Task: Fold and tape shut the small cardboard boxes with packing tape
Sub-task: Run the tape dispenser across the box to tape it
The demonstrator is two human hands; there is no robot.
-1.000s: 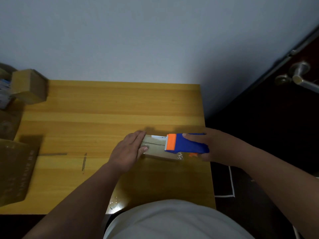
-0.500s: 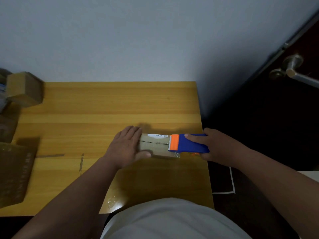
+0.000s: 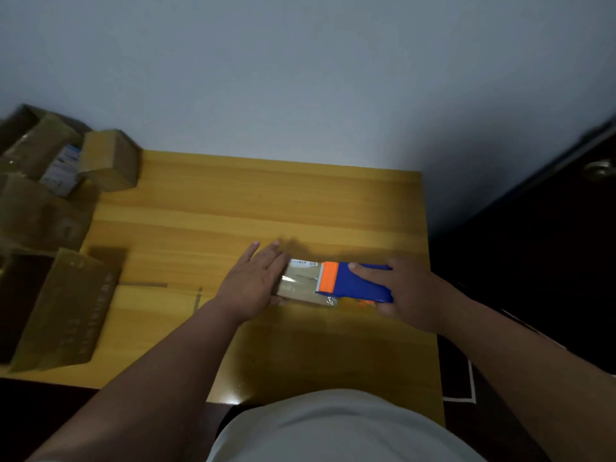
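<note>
A small flat cardboard box (image 3: 301,284) lies on the yellow wooden table (image 3: 253,208), near its right edge. My left hand (image 3: 253,285) lies flat on the box's left end and presses it down, fingers spread. In my right hand (image 3: 405,295) is a blue tape dispenser (image 3: 361,283) with an orange blade end, which rests on the right part of the box top. A shiny strip of clear tape runs along the top of the box, left of the blade.
Several cardboard boxes (image 3: 110,160) are stacked at the table's left, and a larger open carton (image 3: 63,308) stands at the front left. A dark door with a metal handle (image 3: 600,168) is on the right. A wall lies behind the table.
The head has turned left, so more of the box stack shows. The dispenser has slid a little to the right along the box top. My left hand stays pressed on the box.
</note>
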